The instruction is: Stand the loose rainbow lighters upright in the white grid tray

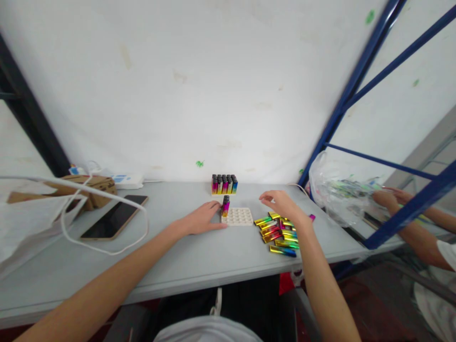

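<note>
My left hand (204,219) lies on the desk at the left end of a white lighter tray (239,217). Its thumb runs along the near edge and its fingertips meet the far left corner, so it grips the tray. Purple-and-yellow lighters (225,207) with black tops stand upright at the tray's left side; the other holes show bare. Raised to the right of the tray is my right hand (281,203), fingers bent and apart, nothing visible in them. Below it lies a pile of shiny, multicoloured lighters (272,233), partly hidden by my right wrist.
A second tray of upright lighters (224,185) stands near the wall. On the left lie a phone (114,218), a looping white cable (147,223) and a cardboard box (101,190). Rightward are a blue metal frame (342,104), a clear plastic bag (326,190) and another person's hands (388,197).
</note>
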Action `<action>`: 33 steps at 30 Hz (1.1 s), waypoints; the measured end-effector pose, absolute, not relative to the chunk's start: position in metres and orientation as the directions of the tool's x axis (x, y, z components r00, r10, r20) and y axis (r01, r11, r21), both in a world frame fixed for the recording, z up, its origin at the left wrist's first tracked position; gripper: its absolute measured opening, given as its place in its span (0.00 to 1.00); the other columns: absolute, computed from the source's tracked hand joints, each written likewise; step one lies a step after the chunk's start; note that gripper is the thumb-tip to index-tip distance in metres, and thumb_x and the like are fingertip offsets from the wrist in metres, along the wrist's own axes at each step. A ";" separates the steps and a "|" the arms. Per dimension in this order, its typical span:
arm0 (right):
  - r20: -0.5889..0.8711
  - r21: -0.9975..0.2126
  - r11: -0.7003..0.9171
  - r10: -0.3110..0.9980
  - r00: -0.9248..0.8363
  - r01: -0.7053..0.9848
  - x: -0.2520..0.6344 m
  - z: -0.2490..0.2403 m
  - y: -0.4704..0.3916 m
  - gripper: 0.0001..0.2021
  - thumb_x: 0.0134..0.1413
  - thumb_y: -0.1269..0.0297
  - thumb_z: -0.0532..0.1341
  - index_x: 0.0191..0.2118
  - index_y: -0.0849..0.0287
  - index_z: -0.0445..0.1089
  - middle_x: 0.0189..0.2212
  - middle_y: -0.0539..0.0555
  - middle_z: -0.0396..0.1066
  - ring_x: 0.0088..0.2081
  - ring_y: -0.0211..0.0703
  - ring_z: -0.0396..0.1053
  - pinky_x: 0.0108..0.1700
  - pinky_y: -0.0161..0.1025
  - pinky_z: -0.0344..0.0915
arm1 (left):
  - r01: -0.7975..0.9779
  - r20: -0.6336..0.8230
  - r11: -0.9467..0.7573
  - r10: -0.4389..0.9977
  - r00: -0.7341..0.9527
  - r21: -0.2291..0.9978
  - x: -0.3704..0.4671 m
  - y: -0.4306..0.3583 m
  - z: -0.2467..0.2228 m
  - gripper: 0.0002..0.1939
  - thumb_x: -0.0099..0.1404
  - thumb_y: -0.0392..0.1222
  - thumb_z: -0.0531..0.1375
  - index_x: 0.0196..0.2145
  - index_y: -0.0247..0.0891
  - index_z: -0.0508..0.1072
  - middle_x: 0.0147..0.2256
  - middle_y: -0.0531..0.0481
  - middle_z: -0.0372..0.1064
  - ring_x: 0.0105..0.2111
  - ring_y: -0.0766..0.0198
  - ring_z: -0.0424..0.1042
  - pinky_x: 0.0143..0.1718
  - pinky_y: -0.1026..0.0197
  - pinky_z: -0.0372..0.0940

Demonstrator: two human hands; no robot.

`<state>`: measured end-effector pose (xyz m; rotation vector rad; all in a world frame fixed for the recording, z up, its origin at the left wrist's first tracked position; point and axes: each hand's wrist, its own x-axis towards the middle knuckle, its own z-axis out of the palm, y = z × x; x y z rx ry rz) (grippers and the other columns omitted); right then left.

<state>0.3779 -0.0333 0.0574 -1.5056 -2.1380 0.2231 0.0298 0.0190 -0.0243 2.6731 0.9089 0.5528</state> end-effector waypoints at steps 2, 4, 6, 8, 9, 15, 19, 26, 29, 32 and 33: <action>0.224 -0.429 0.266 0.957 -0.184 0.863 0.408 0.060 -0.038 0.08 0.57 0.67 0.71 0.43 0.54 0.85 0.45 0.59 0.86 0.47 0.56 0.82 0.54 0.47 0.73 | 0.521 0.274 -0.771 0.625 0.731 0.366 0.030 0.019 -0.024 0.36 0.73 0.72 0.61 0.61 0.38 0.71 0.64 0.35 0.71 0.64 0.41 0.71 0.68 0.46 0.62; 0.067 -0.429 0.165 0.986 -0.151 0.888 0.431 0.057 -0.040 0.12 0.50 0.67 0.74 0.42 0.53 0.86 0.45 0.59 0.86 0.47 0.57 0.82 0.52 0.46 0.75 | 0.519 0.277 -0.773 0.622 0.732 0.365 0.029 0.019 -0.024 0.36 0.73 0.72 0.61 0.62 0.38 0.71 0.64 0.35 0.71 0.64 0.41 0.71 0.68 0.46 0.62; -0.052 -0.418 0.128 0.985 -0.164 0.899 0.444 0.050 -0.040 0.14 0.46 0.69 0.73 0.42 0.52 0.87 0.44 0.56 0.86 0.47 0.57 0.83 0.51 0.45 0.76 | 0.520 0.276 -0.774 0.622 0.733 0.362 0.029 0.019 -0.024 0.37 0.73 0.72 0.61 0.62 0.39 0.71 0.63 0.35 0.71 0.64 0.41 0.71 0.68 0.47 0.62; -0.092 -0.402 0.117 0.982 -0.167 0.908 0.450 0.043 -0.036 0.14 0.45 0.72 0.72 0.40 0.53 0.86 0.44 0.55 0.87 0.47 0.57 0.83 0.51 0.44 0.75 | 0.520 0.280 -0.774 0.622 0.731 0.360 0.029 0.020 -0.025 0.37 0.73 0.72 0.61 0.62 0.39 0.71 0.63 0.36 0.72 0.64 0.41 0.71 0.68 0.47 0.62; -0.089 -0.398 0.116 0.982 -0.165 0.910 0.450 0.040 -0.034 0.13 0.45 0.72 0.71 0.38 0.53 0.86 0.43 0.56 0.86 0.47 0.57 0.83 0.50 0.44 0.75 | 0.519 0.284 -0.775 0.622 0.730 0.360 0.029 0.020 -0.025 0.37 0.73 0.73 0.61 0.62 0.39 0.71 0.63 0.36 0.72 0.63 0.41 0.71 0.68 0.47 0.62; 0.189 -0.552 0.244 0.968 -0.166 0.797 0.431 0.040 -0.028 0.06 0.59 0.58 0.69 0.38 0.53 0.82 0.34 0.55 0.85 0.37 0.52 0.80 0.43 0.43 0.73 | 0.518 0.290 -0.775 0.622 0.727 0.363 0.029 0.019 -0.025 0.37 0.72 0.74 0.60 0.61 0.39 0.72 0.62 0.36 0.73 0.63 0.40 0.72 0.68 0.46 0.63; 0.369 -0.605 0.375 0.914 -0.170 0.703 0.406 0.050 -0.029 0.16 0.69 0.49 0.61 0.47 0.52 0.82 0.27 0.50 0.80 0.27 0.47 0.74 0.40 0.42 0.71 | 0.527 0.278 -0.769 0.629 0.726 0.362 0.030 0.018 -0.024 0.38 0.72 0.74 0.60 0.61 0.38 0.72 0.62 0.34 0.72 0.64 0.40 0.71 0.69 0.45 0.62; 0.432 -0.742 0.400 0.899 -0.073 0.539 0.360 0.051 -0.022 0.20 0.57 0.42 0.71 0.35 0.57 0.82 0.26 0.51 0.77 0.26 0.41 0.64 0.29 0.36 0.60 | 0.543 0.269 -0.762 0.638 0.721 0.351 0.031 0.017 -0.023 0.37 0.72 0.74 0.60 0.60 0.37 0.71 0.62 0.33 0.72 0.64 0.40 0.71 0.69 0.46 0.63; 0.319 -0.869 0.309 0.947 -0.040 0.386 0.346 0.044 -0.020 0.30 0.58 0.31 0.67 0.27 0.57 0.75 0.16 0.46 0.61 0.21 0.37 0.56 0.23 0.34 0.51 | 0.549 0.262 -0.760 0.641 0.722 0.348 0.031 0.017 -0.023 0.37 0.72 0.73 0.60 0.60 0.36 0.71 0.61 0.33 0.72 0.63 0.41 0.71 0.68 0.47 0.63; 0.288 -0.927 0.317 0.944 -0.161 0.203 0.334 0.041 -0.022 0.34 0.61 0.26 0.62 0.29 0.57 0.73 0.22 0.49 0.67 0.24 0.38 0.64 0.26 0.34 0.59 | 0.544 0.266 -0.763 0.637 0.724 0.348 0.032 0.017 -0.022 0.37 0.72 0.73 0.60 0.59 0.36 0.71 0.61 0.33 0.72 0.63 0.41 0.72 0.68 0.46 0.64; 0.286 -0.935 0.321 0.934 -0.216 0.150 0.329 0.041 -0.023 0.34 0.60 0.26 0.62 0.31 0.58 0.73 0.26 0.51 0.71 0.27 0.39 0.67 0.28 0.35 0.63 | 0.542 0.267 -0.765 0.635 0.725 0.346 0.032 0.017 -0.022 0.37 0.72 0.73 0.60 0.59 0.36 0.71 0.61 0.32 0.72 0.63 0.41 0.72 0.67 0.46 0.64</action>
